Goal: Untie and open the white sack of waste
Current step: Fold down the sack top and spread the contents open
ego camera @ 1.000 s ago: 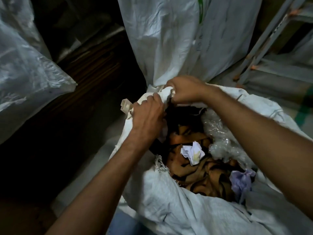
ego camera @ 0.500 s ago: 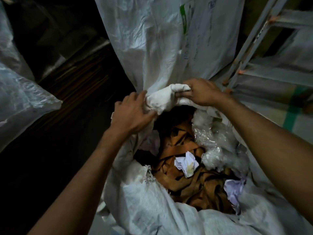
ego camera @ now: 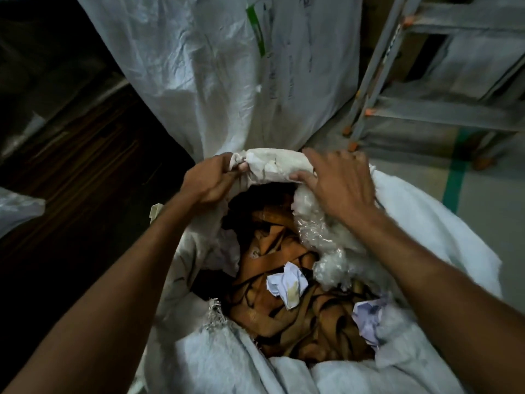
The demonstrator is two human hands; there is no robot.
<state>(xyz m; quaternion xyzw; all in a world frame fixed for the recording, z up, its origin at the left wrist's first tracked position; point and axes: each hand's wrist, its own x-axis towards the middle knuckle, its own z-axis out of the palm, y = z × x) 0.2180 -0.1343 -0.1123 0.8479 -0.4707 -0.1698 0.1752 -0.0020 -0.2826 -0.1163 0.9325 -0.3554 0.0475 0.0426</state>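
The white woven sack (ego camera: 443, 237) stands below me with its mouth open. Inside lie brown strips (ego camera: 284, 311), crumpled paper (ego camera: 287, 285) and clear plastic wrap (ego camera: 321, 237). The far edge of the mouth is gathered into a rolled white bundle (ego camera: 272, 166). My left hand (ego camera: 210, 183) grips the left end of that bundle, fingers curled around the fabric. My right hand (ego camera: 338, 186) lies on the bundle's right end with fingers spread over it and the thumb underneath.
A second tall white sack (ego camera: 227, 72) with a green stripe stands right behind. A grey metal ladder (ego camera: 420, 81) leans at the back right. Clear plastic bags (ego camera: 17, 209) hang at the left over a dark floor. A green floor line (ego camera: 454, 177) runs on the right.
The sack's far edge has been drawn out wider between my hands. My right hand has loosened from a pinch to spread fingers, and my left hand moved up to the bundle's left end.
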